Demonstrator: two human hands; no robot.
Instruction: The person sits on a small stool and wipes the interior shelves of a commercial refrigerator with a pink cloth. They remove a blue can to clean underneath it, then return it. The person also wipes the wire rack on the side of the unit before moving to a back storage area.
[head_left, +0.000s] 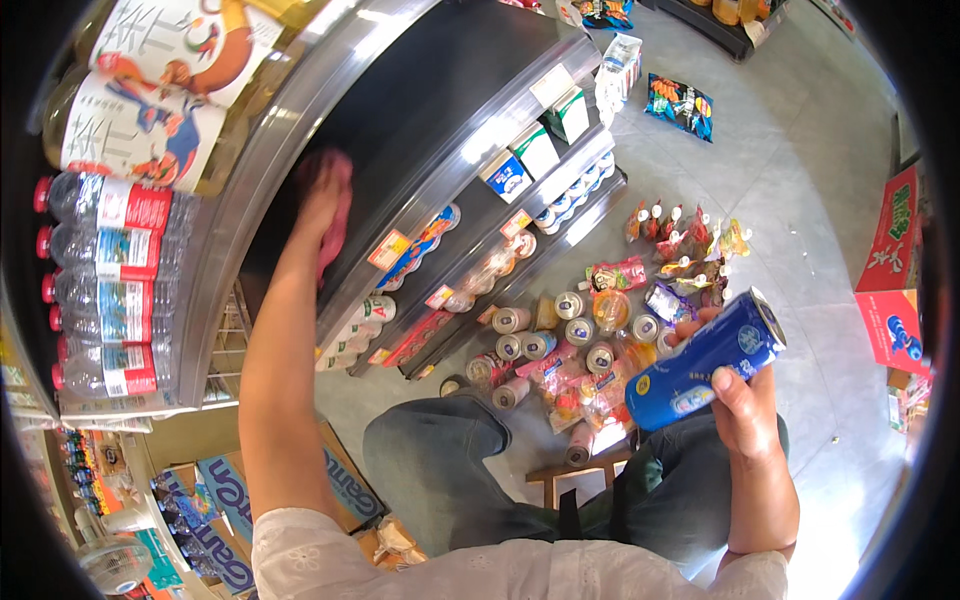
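My left hand (324, 196) reaches onto a bare black shelf (405, 97) and presses a pink cloth (335, 240) against it; the hand is a little blurred. My right hand (739, 397) grips a blue drink can (697, 367), tilted, above my right knee. Below it, drink cans (569, 305) and soft pouches with caps (616, 274) stand and lie crowded together on the grey floor.
Lower shelves hold white-and-blue cans (577, 191), cartons (506, 178) and bottles. Red-capped bottles (127, 285) line the shelf at left. Snack bags (680, 107) lie on the floor at top. A wooden stool (555, 476) is between my legs, cardboard boxes (225, 487) at lower left.
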